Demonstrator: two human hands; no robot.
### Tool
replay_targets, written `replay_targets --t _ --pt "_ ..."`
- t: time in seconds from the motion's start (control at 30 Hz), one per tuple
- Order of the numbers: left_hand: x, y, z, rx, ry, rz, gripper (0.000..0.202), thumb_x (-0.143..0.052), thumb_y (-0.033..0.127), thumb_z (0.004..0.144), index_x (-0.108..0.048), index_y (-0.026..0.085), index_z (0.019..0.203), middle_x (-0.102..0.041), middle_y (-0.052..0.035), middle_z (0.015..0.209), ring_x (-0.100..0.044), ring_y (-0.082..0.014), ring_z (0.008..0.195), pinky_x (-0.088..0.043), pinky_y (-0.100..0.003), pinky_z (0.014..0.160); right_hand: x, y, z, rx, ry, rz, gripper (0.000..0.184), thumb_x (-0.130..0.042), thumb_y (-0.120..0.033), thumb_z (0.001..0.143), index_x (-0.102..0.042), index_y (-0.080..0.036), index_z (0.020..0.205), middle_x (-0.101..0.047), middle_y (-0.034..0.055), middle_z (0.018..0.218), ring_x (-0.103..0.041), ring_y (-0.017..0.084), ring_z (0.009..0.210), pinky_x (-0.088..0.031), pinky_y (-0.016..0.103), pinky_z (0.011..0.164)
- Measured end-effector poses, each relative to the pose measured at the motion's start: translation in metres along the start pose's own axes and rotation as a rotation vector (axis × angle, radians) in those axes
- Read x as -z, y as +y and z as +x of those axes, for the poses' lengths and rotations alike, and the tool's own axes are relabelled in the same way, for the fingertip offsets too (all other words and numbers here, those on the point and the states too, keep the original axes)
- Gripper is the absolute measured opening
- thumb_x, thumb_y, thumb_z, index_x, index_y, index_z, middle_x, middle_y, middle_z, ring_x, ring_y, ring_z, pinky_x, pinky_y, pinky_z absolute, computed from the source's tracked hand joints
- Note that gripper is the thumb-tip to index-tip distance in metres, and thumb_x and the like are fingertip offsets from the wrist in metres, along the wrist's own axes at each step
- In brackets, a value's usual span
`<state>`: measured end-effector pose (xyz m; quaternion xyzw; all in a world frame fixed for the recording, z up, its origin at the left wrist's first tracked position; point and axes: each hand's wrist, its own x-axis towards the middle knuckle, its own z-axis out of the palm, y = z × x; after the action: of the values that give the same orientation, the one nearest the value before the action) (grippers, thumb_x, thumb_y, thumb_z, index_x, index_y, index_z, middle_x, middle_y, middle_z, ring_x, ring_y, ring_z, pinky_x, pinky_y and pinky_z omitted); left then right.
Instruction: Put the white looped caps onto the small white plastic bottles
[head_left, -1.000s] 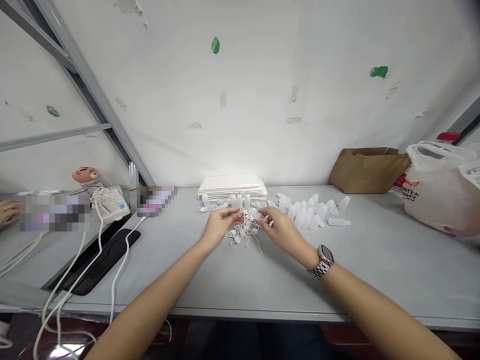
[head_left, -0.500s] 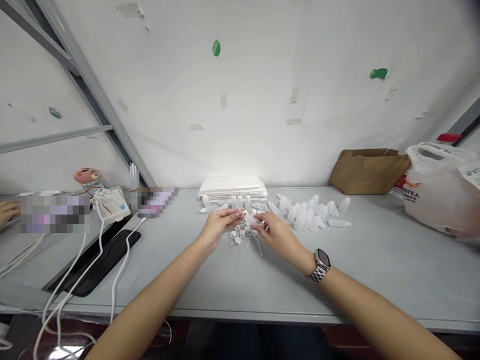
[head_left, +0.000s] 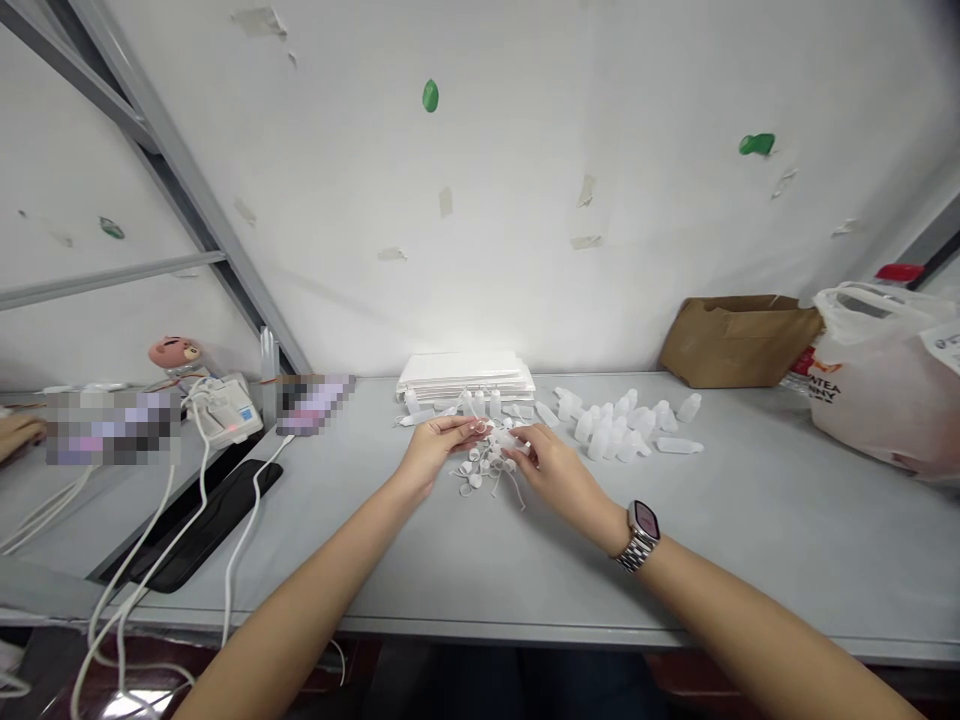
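My left hand (head_left: 431,452) is closed in a pinch on a small white cap with a loop (head_left: 481,427). Facing it, my right hand (head_left: 556,468) grips a small translucent plastic bottle (head_left: 508,440), its neck end toward the cap. Whether the two touch is too small to tell. Beneath my hands lies a pile of loose white caps (head_left: 475,481) with thin loops and tails. Several more translucent bottles (head_left: 615,437) lie and stand to the right. Behind my fingers, several bottles (head_left: 480,403) with caps on stand or lie before a white stack (head_left: 465,368).
A brown paper bag (head_left: 739,345) and a full white plastic bag (head_left: 889,390) stand at the right. On the left are a black flat slab (head_left: 202,530), white cables (head_left: 244,540), a white box (head_left: 225,415) and a blurred phone-like thing (head_left: 313,405). Another person's hand (head_left: 21,433) shows far left.
My hands stay almost in the same place, with the bottle and cap still between them. The other person's hand at the far left has shifted slightly.
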<state>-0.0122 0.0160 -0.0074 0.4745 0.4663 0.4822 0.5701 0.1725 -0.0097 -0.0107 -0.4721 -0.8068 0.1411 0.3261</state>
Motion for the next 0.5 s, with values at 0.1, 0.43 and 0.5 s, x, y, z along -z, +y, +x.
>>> replay_targets --t 0.1,0.43,0.5 --pt "-0.0011 0.0012 -0.0015 -0.001 -0.012 -0.005 0.035 -0.073 0.038 0.059 -0.07 0.014 0.084 -0.07 -0.0111 0.091 -0.064 -0.0242 0.091 -0.047 -0.035 0.083 -0.0007 0.0001 0.0001 -0.005 0.028 -0.006 0.018 -0.046 -0.021 0.086 -0.052 -0.015 0.102 -0.059 0.0089 0.096 -0.057 0.017 0.075 -0.045 0.031 0.067" --pt "-0.0024 -0.0021 -0.0011 0.043 -0.018 -0.005 0.036 -0.074 0.038 0.059 -0.069 0.013 0.084 -0.069 -0.0117 0.093 -0.065 -0.0244 0.086 -0.048 -0.034 0.081 -0.0021 0.0015 -0.0008 -0.011 0.016 -0.042 0.017 -0.047 -0.021 0.085 -0.053 -0.015 0.099 -0.059 0.009 0.095 -0.057 0.017 0.073 -0.045 0.03 0.066" --pt "-0.0026 -0.0011 -0.0016 0.032 -0.027 -0.001 0.035 -0.074 0.038 0.059 -0.069 0.013 0.084 -0.069 -0.0117 0.095 -0.065 -0.0247 0.088 -0.047 -0.034 0.081 -0.0012 0.0016 0.0001 -0.013 0.031 -0.045 0.016 -0.047 -0.021 0.085 -0.054 -0.014 0.099 -0.059 0.0092 0.094 -0.057 0.017 0.073 -0.045 0.031 0.067"
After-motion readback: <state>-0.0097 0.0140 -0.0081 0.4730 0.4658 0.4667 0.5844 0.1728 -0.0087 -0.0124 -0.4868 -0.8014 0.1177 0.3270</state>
